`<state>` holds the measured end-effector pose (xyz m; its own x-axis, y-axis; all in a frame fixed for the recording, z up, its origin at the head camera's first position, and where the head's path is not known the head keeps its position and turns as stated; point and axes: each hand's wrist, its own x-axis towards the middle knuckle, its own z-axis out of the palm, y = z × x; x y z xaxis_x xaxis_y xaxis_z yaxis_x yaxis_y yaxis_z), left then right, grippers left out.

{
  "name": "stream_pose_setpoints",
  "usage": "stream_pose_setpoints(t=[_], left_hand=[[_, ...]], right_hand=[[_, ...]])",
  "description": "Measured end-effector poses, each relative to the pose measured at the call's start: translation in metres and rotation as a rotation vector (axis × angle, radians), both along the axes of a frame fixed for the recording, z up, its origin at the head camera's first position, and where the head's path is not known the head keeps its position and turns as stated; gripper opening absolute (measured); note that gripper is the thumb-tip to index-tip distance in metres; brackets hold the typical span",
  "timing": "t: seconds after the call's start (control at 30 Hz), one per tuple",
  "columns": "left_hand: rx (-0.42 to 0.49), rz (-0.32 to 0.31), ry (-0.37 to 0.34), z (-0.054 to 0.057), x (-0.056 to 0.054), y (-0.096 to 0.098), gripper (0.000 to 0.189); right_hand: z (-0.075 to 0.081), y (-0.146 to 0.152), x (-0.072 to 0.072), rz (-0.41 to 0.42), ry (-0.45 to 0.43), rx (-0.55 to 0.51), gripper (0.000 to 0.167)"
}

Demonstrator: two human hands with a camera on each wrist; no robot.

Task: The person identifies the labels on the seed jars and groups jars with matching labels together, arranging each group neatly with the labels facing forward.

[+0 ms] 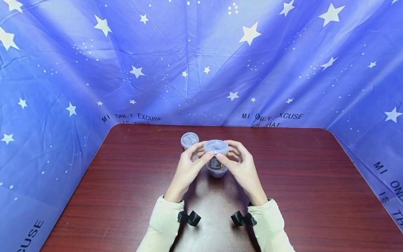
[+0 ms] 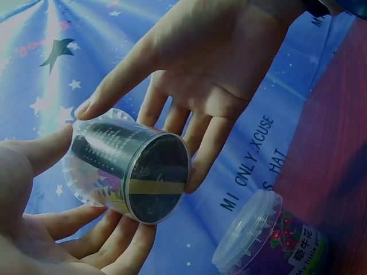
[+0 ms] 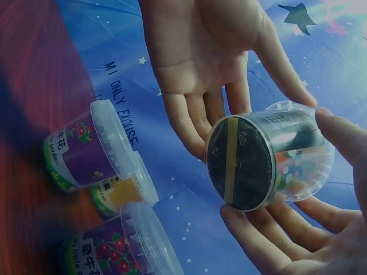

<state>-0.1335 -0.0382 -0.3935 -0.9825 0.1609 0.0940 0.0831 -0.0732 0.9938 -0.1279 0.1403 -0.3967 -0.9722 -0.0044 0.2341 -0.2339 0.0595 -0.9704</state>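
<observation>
Both hands hold a lidded clear plastic cup [image 1: 216, 155] with a black text label, dark contents and a yellow strip across its base. It is raised off the table, lid up. My left hand [image 1: 186, 168] grips its left side, fingers curled round behind and thumb on the near face. On the opposite side, my right hand [image 1: 245, 168] holds it the same way, thumbs close together. In the right wrist view, the base of the held cup [image 3: 239, 163] faces the camera, with the left hand [image 3: 200, 63] above it and the right hand [image 3: 309, 240] below.
Standing on the brown table [image 1: 126, 196] are a purple-labelled cup [image 3: 86, 146], a yellow-labelled cup [image 3: 120, 192] and another purple-labelled cup [image 3: 100, 249], all with clear lids. A blue star-patterned cloth [image 1: 189, 63] surrounds the table's back and sides.
</observation>
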Motion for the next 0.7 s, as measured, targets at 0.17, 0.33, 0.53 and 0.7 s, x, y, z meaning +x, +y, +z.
stream_pose_setpoints(t=[0.17,0.33,0.53,0.7], left_hand=[[0.006,-0.019,0.003,-0.001,-0.002,-0.003,0.043],[0.021,-0.034,-0.004,-0.002,-0.004,-0.009,0.041],[0.084,-0.089,-0.041,-0.001,-0.005,-0.018,0.043],[0.115,-0.14,-0.043,-0.004,-0.006,-0.018,0.044]], right_hand=[[0.0,0.0,0.001,0.009,0.002,0.0,0.045],[0.001,0.002,0.001,0.062,0.001,-0.017,0.042],[0.003,0.005,0.002,0.154,0.016,-0.053,0.038],[0.003,0.005,0.003,0.187,0.01,-0.027,0.04]])
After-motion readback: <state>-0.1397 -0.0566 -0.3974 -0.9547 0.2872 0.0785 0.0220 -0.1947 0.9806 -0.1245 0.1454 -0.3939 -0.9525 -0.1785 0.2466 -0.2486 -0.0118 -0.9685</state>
